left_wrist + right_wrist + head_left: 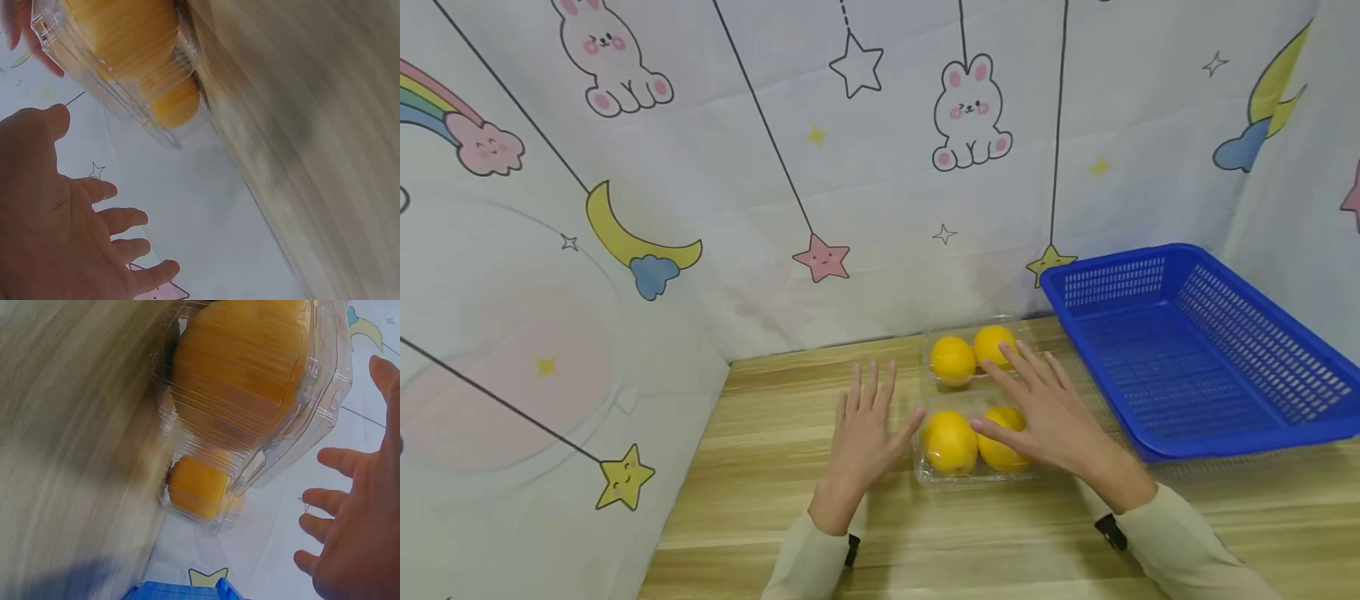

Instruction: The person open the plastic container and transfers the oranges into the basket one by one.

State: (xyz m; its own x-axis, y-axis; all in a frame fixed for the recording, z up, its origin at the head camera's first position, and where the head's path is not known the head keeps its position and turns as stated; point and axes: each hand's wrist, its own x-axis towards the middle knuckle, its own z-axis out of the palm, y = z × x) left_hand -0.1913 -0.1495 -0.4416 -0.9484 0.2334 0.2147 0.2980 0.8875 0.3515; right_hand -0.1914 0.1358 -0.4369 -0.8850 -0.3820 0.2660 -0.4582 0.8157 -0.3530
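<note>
while the left hand [863,437] and right hand [1051,414] spread loosely — gripping nothing — the near box [972,480] of oranges [950,443] sits between them on the tabletop [790,400], the far box [972,330] just behind. uneven squeezing could buckle the clear plastic and spill fruit; a wide right-hand swing might knock the basket [1247,448].

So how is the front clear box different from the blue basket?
The front clear box is see-through plastic, but the blue basket is deep blue with lots of little holes. The front clear box is much smaller than the blue basket. The front clear box holds two yellow-orange fruits, while the blue basket holds none. Both are roughly rectangular.
</note>
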